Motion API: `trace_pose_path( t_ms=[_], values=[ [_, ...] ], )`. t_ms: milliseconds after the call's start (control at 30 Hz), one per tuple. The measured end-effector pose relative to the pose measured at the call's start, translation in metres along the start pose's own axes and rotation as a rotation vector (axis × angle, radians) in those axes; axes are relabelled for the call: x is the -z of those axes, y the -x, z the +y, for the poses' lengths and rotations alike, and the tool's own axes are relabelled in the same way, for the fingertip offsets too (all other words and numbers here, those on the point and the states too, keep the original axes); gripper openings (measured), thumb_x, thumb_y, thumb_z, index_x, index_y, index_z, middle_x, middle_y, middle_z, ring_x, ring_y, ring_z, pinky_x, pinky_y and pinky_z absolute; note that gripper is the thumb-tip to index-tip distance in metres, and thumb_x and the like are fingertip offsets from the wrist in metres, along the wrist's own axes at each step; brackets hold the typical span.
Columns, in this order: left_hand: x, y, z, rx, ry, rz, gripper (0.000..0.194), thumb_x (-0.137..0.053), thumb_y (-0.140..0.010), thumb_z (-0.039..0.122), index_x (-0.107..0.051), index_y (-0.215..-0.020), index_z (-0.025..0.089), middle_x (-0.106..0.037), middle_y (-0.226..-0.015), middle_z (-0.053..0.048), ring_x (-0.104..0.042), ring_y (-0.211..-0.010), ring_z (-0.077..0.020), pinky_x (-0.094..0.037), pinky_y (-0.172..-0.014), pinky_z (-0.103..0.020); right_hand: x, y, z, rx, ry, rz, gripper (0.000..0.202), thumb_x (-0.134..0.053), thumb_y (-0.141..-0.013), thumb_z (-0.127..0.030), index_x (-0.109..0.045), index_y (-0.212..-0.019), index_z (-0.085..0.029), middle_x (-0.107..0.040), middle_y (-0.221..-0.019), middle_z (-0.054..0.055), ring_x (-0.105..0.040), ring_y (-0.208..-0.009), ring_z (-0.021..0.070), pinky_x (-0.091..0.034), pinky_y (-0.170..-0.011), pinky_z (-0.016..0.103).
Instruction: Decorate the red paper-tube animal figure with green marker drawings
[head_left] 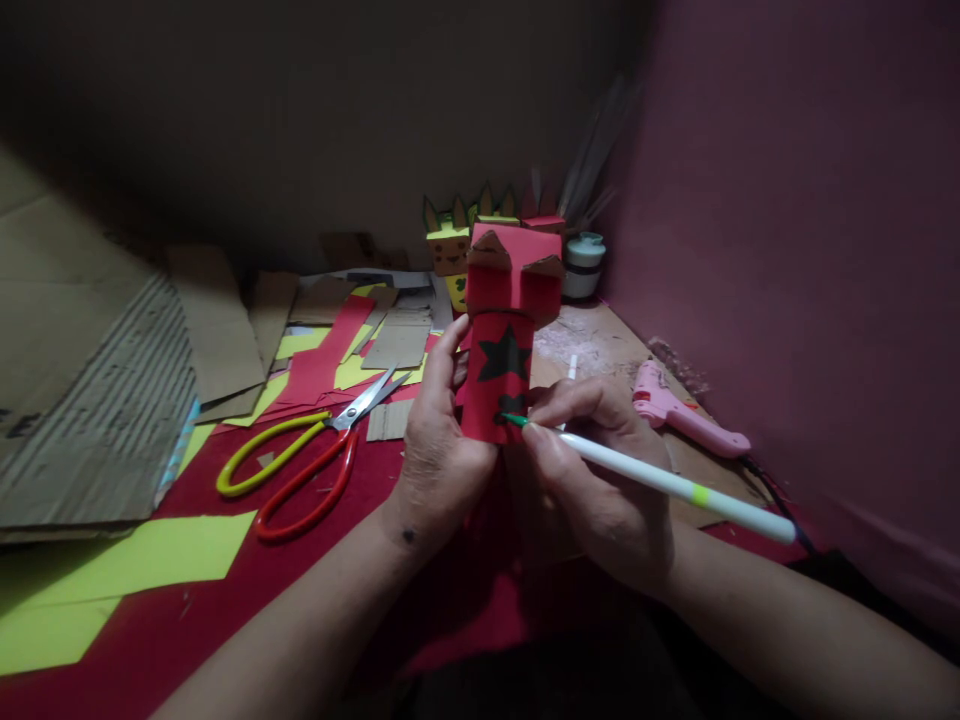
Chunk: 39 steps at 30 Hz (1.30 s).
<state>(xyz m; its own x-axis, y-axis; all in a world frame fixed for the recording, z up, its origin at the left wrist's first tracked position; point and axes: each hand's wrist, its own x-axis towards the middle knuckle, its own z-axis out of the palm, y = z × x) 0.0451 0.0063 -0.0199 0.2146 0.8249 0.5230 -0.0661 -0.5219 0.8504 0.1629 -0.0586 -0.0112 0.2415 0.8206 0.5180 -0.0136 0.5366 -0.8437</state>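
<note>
A red paper figure (486,400) stands upright in the middle, with a box-shaped head and two folded cardboard ears. On its body are a dark star (504,355) and a smaller dark shape below. My left hand (442,430) is wrapped round the figure's left side and base. Pinched in my right hand (600,460) is a white marker (645,470) with a green tip. That tip touches the figure's lower front, at the small dark shape.
Scissors (349,415) with yellow and red handles lie open at left, near cardboard pieces (397,340) and yellow paper (150,560). A pink glue gun (686,420) is at right. Behind stand a yellow figure (450,255) and a pale jar (583,268).
</note>
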Motion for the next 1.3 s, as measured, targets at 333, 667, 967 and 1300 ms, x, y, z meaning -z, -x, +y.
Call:
trace_pose_path(
  t_ms=[333, 667, 967, 1300],
  values=[
    [-0.0002, 0.0000, 0.0022, 0.016, 0.031, -0.008, 0.078, -0.090, -0.074, 0.020, -0.048, -0.139, 0.022, -0.072, -0.129, -0.012, -0.073, -0.117, -0.0295, -0.066, -0.095, -0.040, 0.0042, 0.0017, 0.0039, -0.045, -0.014, 0.008, 0.014, -0.069, -0.086, -0.013, -0.063, -0.082, -0.025, -0.056, -0.066, -0.005, -0.047, -0.054, 0.0106, -0.037, -0.047, 0.025],
    [-0.0005, -0.0003, 0.0011, 0.021, 0.030, 0.001, 0.080, -0.090, -0.073, 0.021, -0.046, -0.141, 0.021, -0.070, -0.133, -0.013, -0.071, -0.120, -0.0302, -0.063, -0.101, -0.042, 0.0028, -0.0003, -0.0002, -0.025, 0.003, 0.037, 0.014, -0.070, -0.083, -0.013, -0.063, -0.077, -0.024, -0.066, -0.074, -0.004, -0.047, -0.050, 0.0083, -0.038, -0.043, 0.024],
    [-0.0001, -0.0002, 0.0016, 0.016, 0.033, -0.002, 0.078, -0.090, -0.073, 0.020, -0.048, -0.139, 0.022, -0.070, -0.132, -0.013, -0.072, -0.119, -0.0299, -0.065, -0.098, -0.040, 0.0027, -0.0005, 0.0004, -0.003, 0.005, 0.017, 0.015, -0.067, -0.084, -0.012, -0.062, -0.078, -0.024, -0.065, -0.073, -0.004, -0.047, -0.051, 0.0087, -0.037, -0.044, 0.025],
    [0.0008, -0.0009, 0.0021, 0.019, 0.034, -0.011, 0.079, -0.090, -0.073, 0.022, -0.047, -0.140, 0.023, -0.071, -0.131, -0.012, -0.073, -0.117, -0.0312, -0.067, -0.093, -0.040, 0.0033, 0.0005, -0.0006, -0.004, 0.035, 0.014, 0.016, -0.068, -0.084, -0.013, -0.060, -0.076, -0.025, -0.056, -0.065, -0.004, -0.048, -0.054, 0.0115, -0.036, -0.047, 0.026]
  ],
)
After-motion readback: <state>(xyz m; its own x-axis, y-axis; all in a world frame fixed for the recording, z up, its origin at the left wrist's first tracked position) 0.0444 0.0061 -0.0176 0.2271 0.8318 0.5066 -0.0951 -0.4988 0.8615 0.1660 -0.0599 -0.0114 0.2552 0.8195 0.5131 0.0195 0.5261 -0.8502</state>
